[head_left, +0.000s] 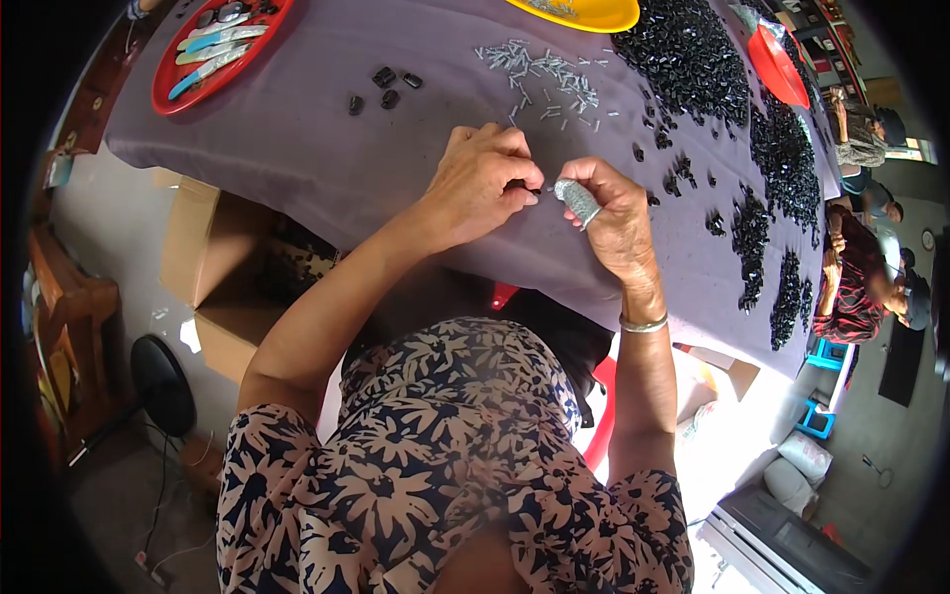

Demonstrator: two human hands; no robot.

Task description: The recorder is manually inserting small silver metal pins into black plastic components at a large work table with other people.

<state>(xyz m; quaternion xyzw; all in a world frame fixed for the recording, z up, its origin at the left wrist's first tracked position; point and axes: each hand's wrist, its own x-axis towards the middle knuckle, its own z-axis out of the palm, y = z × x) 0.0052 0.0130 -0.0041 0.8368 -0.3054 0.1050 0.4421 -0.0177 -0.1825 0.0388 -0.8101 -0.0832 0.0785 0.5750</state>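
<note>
My left hand pinches a small black piece between thumb and fingers, just above the purple tablecloth. Close beside it on the right, my right hand is closed in a pinch, its thumb wrapped in a grey finger cover. Something tiny and pale seems to show at its fingertips, too small to name. Beyond both hands lie scattered short clear pieces. Several loose black pieces rest on the cloth to the left of them.
A large heap of small black pieces spreads along the right side. A red tray with handled tools stands far left, a yellow dish at the far edge, a red bowl far right. Other people sit on the right.
</note>
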